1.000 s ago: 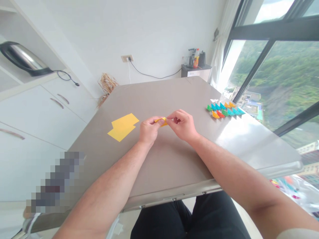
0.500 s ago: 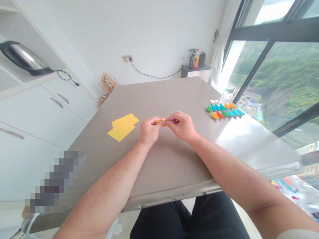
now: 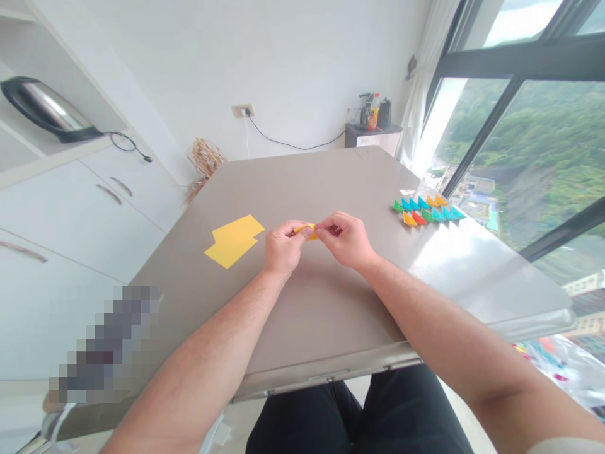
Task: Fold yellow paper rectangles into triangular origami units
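Over the middle of the grey table [image 3: 331, 309], my left hand [image 3: 282, 247] and my right hand [image 3: 348, 239] pinch a small folded yellow paper piece [image 3: 309, 231] between their fingertips. Both hands have fingers closed on it, and most of the piece is hidden by them. Two flat yellow paper sheets [image 3: 233, 239] lie overlapping on the table, just left of my left hand. A cluster of several small folded paper triangles [image 3: 428, 210] in green, blue, orange and red sits on the table to the right of my right hand.
White cabinets [image 3: 70, 214] stand along the left, with a kettle [image 3: 45, 110] on a shelf. A small stand with bottles [image 3: 373, 123] is at the far wall. Large windows [image 3: 529, 145] run along the right. The table's front edge [image 3: 331, 375] is above my lap.
My fingers shifted slightly on the yellow piece, pressing it flatter between both hands. Everything else on the table stayed in place.
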Demonstrator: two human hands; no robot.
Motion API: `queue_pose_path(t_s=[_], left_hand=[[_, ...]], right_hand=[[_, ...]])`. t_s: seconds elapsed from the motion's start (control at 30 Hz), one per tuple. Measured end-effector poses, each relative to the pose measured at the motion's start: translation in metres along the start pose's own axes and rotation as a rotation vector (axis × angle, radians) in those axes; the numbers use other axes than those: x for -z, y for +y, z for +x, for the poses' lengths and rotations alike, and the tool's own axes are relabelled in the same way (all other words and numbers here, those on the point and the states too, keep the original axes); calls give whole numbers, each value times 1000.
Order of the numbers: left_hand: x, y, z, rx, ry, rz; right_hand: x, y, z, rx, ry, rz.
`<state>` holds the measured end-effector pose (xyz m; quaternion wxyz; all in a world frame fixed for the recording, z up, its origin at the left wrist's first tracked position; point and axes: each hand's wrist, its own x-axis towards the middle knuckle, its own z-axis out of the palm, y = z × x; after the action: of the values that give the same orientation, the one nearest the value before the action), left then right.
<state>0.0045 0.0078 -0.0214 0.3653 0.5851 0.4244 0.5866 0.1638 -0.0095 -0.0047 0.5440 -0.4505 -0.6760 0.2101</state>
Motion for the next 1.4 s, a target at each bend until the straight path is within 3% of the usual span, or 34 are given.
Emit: queue_pose_path(t_s=[0.33, 0.53, 0.83, 1.0, 1.17, 1.4], left_hand=[[0, 0, 1, -29, -27, 23], [1, 0, 1, 49, -125, -26], [3, -1, 2, 25, -137, -22], [4, 2, 3, -3, -58, 2], [4, 0, 3, 11, -123, -2], [5, 2, 3, -19, -75, 40]], right_hand=[[2, -2, 0, -34, -14, 37], [2, -2, -1, -28, -33, 84], [3, -3, -2, -58, -38, 114], [2, -2, -1, -100, -42, 113], [2, -3, -1, -83, -38, 126], [2, -4, -2, -112, -52, 146]])
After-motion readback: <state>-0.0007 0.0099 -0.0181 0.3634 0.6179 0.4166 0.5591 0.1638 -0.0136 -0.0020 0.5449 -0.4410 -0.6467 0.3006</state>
